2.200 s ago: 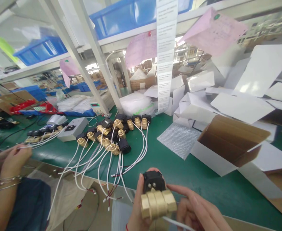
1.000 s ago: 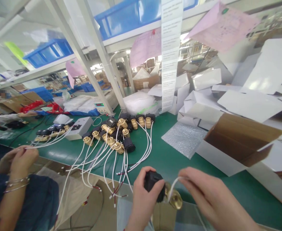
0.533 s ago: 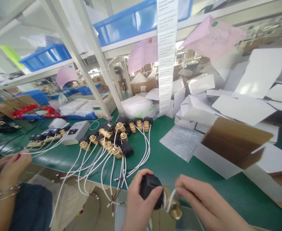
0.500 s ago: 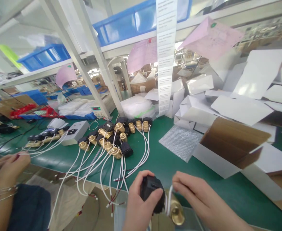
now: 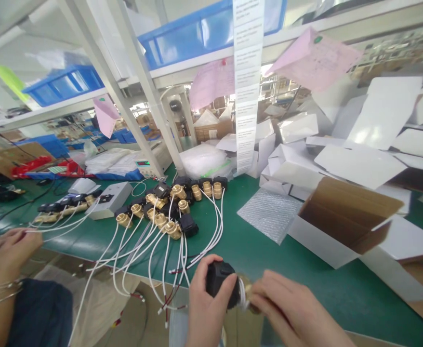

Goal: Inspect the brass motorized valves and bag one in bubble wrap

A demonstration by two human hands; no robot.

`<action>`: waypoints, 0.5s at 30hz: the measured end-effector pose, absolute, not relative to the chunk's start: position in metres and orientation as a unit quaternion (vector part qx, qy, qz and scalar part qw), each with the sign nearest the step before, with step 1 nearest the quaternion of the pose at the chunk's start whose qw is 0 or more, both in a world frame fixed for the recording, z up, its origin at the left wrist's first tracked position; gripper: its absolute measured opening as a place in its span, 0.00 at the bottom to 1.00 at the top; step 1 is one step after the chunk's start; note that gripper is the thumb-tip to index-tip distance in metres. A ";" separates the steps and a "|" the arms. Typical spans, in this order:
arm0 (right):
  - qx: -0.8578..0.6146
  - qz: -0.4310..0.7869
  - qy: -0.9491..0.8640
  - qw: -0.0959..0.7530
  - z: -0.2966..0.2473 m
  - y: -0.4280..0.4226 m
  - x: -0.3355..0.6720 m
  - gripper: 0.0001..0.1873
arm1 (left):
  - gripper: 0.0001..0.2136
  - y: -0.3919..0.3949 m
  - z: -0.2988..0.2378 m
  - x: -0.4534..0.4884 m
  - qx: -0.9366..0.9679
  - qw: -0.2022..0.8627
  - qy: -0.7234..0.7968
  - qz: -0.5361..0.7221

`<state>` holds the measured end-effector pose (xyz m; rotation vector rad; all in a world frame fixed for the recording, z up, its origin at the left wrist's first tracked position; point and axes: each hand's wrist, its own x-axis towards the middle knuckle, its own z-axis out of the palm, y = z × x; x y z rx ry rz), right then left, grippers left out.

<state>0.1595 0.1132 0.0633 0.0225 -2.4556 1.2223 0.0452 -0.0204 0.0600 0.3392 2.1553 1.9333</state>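
Observation:
My left hand (image 5: 206, 308) grips the black actuator housing (image 5: 218, 278) of a motorized brass valve, thumb and fingers around it. White cable (image 5: 243, 296) lies in turns around the neck between the housing and the brass body (image 5: 248, 283). At the brass end, my right hand (image 5: 291, 306) is closed with its fingertips pinched on the cable; the fingers hide the pinched part and most of the brass. Farther back on the green bench lies a cluster of similar valves (image 5: 173, 230), their white leads hanging over the front edge.
Right of the cluster lies a bubble wrap sheet (image 5: 269, 214), beside an open carton (image 5: 327, 246) and piled white boxes (image 5: 359, 161). A co-worker's hand (image 5: 14, 248) holds white leads at left, near a grey box (image 5: 112, 202). A label strip (image 5: 245, 96) hangs from the shelf.
My right hand has come around the brass body from above, carrying the cable around the neck and now covering the brass opening. The valve has shifted slightly left in my left hand.

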 end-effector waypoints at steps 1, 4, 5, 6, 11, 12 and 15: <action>-0.009 0.469 -0.861 0.198 0.075 0.119 0.156 0.14 | 0.12 -0.020 0.060 0.047 0.125 0.137 0.729 0.659; -0.054 0.558 -0.810 0.173 0.087 0.130 0.148 0.13 | 0.14 -0.022 0.058 0.049 0.140 0.219 0.703 0.662; -0.063 0.582 -0.795 0.161 0.086 0.131 0.147 0.14 | 0.14 -0.022 0.057 0.049 0.139 0.245 0.690 0.667; -0.066 0.603 -0.780 0.153 0.083 0.131 0.146 0.15 | 0.15 -0.023 0.056 0.048 0.135 0.271 0.674 0.674; -0.107 0.675 -0.697 0.216 0.068 0.120 0.150 0.10 | 0.21 -0.024 0.050 0.048 0.075 0.400 0.551 0.729; -0.130 0.701 -0.666 0.221 0.067 0.116 0.151 0.10 | 0.21 -0.023 0.048 0.049 0.065 0.420 0.523 0.739; -0.177 0.794 -0.551 0.189 0.063 0.108 0.150 0.14 | 0.19 -0.021 0.037 0.052 0.042 0.479 0.425 0.767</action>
